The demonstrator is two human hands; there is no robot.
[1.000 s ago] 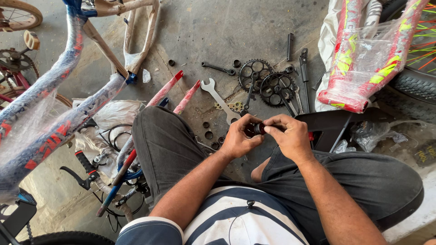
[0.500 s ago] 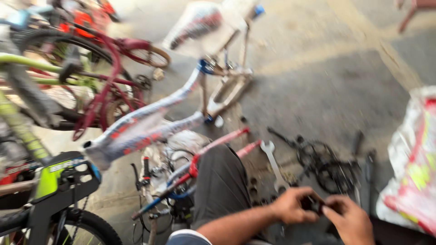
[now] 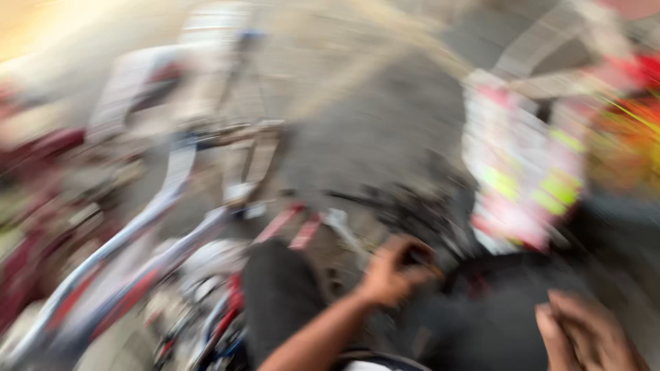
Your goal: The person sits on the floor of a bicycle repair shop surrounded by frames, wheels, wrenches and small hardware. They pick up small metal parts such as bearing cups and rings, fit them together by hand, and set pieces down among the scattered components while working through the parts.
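My left hand (image 3: 390, 273) was curled around a small dark part (image 3: 416, 257), its shape too smeared by blur to name; the fingers (image 3: 405, 247) wrapped over the top of it, so that grip was clenched on the part, held just above my dark-trousered knee (image 3: 282, 295). My right hand (image 3: 590, 336) lay well apart from the left one, low at the near right edge over my other dark-trousered leg (image 3: 481, 323). Its fingers were bent inward, but whether that grip was clenched or slack I cannot tell, and I could see nothing in it.

Just beyond the left grip, on the grey concrete floor (image 3: 371, 117), sat a blurred dark cluster of metal parts (image 3: 405, 206), with a pale metal spanner (image 3: 344, 230) beside it. Left of that grip ran two red-and-white wrapped bars (image 3: 292, 228), and further left a plastic-wrapped bicycle frame in white, blue and red (image 3: 124, 254) stretched away across the floor. Beyond and to the right of the right grip stood a plastic-wrapped bundle patterned pink, white and yellow-green (image 3: 522, 165). Everything was heavily streaked, so finer detail was lost
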